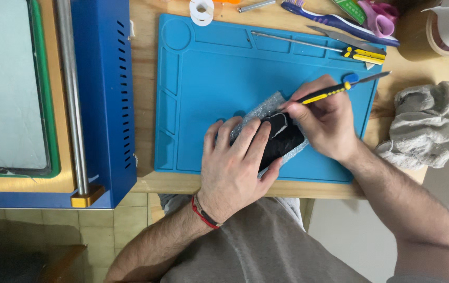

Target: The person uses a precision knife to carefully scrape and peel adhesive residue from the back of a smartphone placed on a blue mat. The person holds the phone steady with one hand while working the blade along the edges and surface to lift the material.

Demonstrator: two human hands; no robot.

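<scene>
Machinery comes first at the far left: a blue machine (101, 99) with a steel roller bar (72, 99), standing beside the blue work mat (203, 78). Near the mat's middle, the left hand (232, 170) lies flat with fingers spread, pressing down a black device (282, 139) that rests on bubble wrap (258, 112). The device's long axis runs diagonally, lower left to upper right. Just to its right, the right hand (326, 118) pinches a yellow-handled tool (329, 93), tip touching the device's upper edge. A grey rag (426, 126) lies further right.
</scene>
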